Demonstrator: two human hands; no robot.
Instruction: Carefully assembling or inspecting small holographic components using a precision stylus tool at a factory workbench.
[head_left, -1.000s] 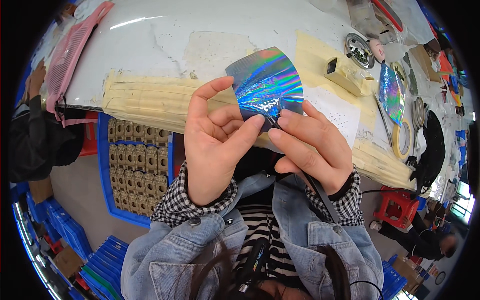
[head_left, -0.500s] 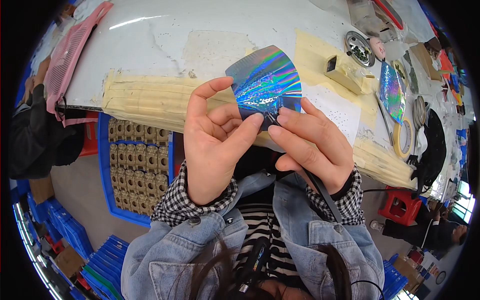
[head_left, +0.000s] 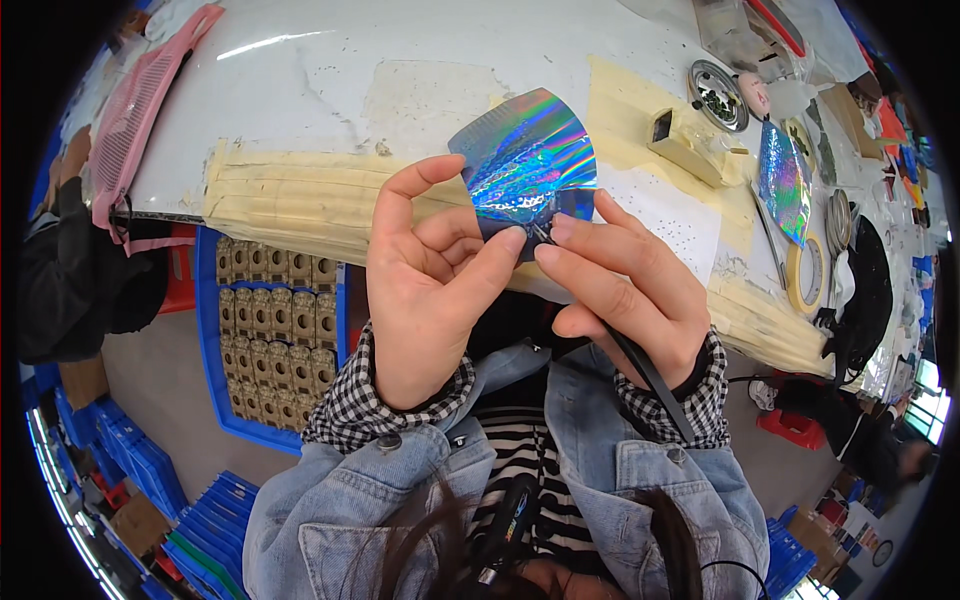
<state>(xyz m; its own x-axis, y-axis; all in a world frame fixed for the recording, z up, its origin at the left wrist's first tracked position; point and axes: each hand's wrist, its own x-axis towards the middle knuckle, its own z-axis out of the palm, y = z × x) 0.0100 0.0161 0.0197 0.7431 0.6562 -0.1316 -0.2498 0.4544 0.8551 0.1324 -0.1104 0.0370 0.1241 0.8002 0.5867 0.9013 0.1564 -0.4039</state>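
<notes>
A fan-shaped piece of shiny holographic foil [head_left: 528,160] is held up in front of me above the table edge. My left hand [head_left: 432,275] pinches its lower edge between thumb and fingers. My right hand [head_left: 618,285] grips a thin dark tool [head_left: 640,365] like a pen, its tip touching the foil's bottom edge right beside my left thumb. The tool's dark shaft runs down past my right wrist.
A white worktable [head_left: 330,90] edged with layered masking tape [head_left: 290,195]. A second holographic piece [head_left: 782,180], a tape roll [head_left: 808,275], a small beige block [head_left: 678,140] and a round metal part [head_left: 716,95] lie at right. A blue crate of brown parts [head_left: 270,310] stands below left; a pink mesh item [head_left: 135,110] lies far left.
Both hands and the foil stay nearly in place; the right fingers have shifted slightly along the foil's lower edge.
</notes>
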